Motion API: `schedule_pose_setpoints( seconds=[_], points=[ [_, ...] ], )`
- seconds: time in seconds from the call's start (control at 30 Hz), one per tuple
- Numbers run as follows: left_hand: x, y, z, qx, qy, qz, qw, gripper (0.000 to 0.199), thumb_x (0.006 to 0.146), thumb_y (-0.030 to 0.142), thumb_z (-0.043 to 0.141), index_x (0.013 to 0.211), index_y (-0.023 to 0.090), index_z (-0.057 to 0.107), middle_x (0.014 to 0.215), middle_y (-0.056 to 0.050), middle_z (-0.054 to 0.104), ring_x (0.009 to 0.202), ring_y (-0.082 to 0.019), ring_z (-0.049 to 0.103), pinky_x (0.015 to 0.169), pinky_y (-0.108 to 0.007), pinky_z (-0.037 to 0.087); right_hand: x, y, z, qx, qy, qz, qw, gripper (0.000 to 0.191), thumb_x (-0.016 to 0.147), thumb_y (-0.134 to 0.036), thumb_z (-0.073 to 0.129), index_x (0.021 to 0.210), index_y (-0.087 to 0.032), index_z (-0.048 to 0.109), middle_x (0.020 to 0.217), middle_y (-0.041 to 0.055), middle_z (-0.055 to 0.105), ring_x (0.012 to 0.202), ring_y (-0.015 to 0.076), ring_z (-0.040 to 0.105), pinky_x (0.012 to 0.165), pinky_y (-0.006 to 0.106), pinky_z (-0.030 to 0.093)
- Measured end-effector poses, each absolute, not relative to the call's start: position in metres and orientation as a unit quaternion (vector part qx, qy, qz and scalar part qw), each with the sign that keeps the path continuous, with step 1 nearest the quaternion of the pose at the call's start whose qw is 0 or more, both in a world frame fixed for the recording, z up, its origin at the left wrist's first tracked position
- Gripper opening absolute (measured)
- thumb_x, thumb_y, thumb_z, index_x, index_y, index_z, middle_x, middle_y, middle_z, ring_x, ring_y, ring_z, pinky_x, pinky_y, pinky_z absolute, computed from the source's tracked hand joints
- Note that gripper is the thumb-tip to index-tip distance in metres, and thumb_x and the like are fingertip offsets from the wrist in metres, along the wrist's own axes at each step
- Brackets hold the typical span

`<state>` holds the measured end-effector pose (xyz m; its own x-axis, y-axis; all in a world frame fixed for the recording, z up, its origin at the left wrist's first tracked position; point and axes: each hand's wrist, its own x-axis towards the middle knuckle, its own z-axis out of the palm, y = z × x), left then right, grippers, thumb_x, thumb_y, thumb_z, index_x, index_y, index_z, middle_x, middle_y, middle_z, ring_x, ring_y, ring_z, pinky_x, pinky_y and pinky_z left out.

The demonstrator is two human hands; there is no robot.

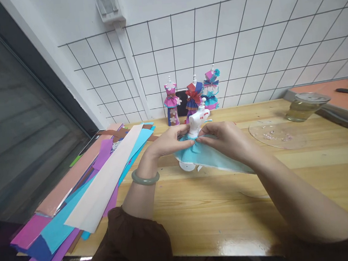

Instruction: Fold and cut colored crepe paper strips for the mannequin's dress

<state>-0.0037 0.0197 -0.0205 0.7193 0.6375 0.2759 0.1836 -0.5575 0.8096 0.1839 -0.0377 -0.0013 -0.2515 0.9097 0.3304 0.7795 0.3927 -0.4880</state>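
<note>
A small white mannequin [196, 124] stands tilted on the table, its round base partly showing below. Light blue crepe paper [207, 156] is gathered at its waist and trails off to the right, under my right forearm. My left hand [175, 140] pinches the gathered paper against the left side of the waist, thumb in front. On the other side, my right hand [220, 136] closes thumb and fingers on the paper's upper edge beside the waist. Small red marks show on the mannequin's chest.
Three dressed mannequins [171, 102] stand against the gridded wall. Long crepe paper strips [105, 182] pile up at the left. To the right are a clear plate [273, 137] with small beads, a glass bowl [307, 107] of yellowish liquid, and an orange-topped board [343, 97] with scissors on it.
</note>
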Motion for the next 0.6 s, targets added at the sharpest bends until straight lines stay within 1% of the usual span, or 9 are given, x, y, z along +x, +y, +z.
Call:
schedule_pose_setpoints(
  seconds=[0.2, 0.33, 0.43, 0.6],
  points=[
    [-0.0037, 0.019, -0.0189, 0.843, 0.247, 0.28, 0.387, 0.032, 0.077, 0.029, 0.058, 0.104, 0.012, 0.056, 0.098, -0.007, 0.058, 0.091, -0.019, 0.054, 0.071, -0.028, 0.043, 0.1828, -0.0393, 0.0017, -0.552, -0.775, 0.114, 0.285, 0.018, 0.078, -0.033, 0.054, 0.076, -0.019, 0.065, 0.073, 0.0023, 0.067, 0.063, 0.0153, 0.056, 0.053, 0.024, 0.032],
    [-0.0035, 0.0174, -0.0168, 0.843, 0.255, 0.274, 0.386, 0.032, 0.077, 0.035, 0.06, 0.099, 0.012, 0.057, 0.093, -0.007, 0.059, 0.087, -0.019, 0.055, 0.068, -0.028, 0.043, 0.184, -0.0372, 0.0007, -0.561, -0.769, 0.114, 0.283, 0.018, 0.077, -0.034, 0.056, 0.073, -0.018, 0.064, 0.069, 0.0018, 0.065, 0.06, 0.0144, 0.054, 0.052, 0.024, 0.03],
    [-0.0025, 0.017, -0.0171, 0.836, 0.263, 0.28, 0.391, 0.036, 0.077, 0.039, 0.06, 0.1, 0.012, 0.057, 0.095, -0.008, 0.06, 0.09, -0.02, 0.055, 0.069, -0.029, 0.044, 0.1851, -0.0341, -0.0017, -0.567, -0.765, 0.11, 0.285, 0.021, 0.076, -0.037, 0.057, 0.069, -0.018, 0.061, 0.065, 0.0011, 0.062, 0.058, 0.0137, 0.052, 0.05, 0.023, 0.028],
    [-0.0017, 0.0187, -0.0217, 0.817, 0.248, 0.294, 0.429, 0.039, 0.079, 0.038, 0.058, 0.11, 0.013, 0.056, 0.107, -0.01, 0.06, 0.099, -0.023, 0.055, 0.077, -0.032, 0.046, 0.1874, -0.0327, -0.0026, -0.562, -0.774, 0.1, 0.272, 0.023, 0.077, -0.039, 0.056, 0.068, -0.018, 0.057, 0.063, 0.0002, 0.059, 0.056, 0.0125, 0.048, 0.049, 0.023, 0.026]
  ],
)
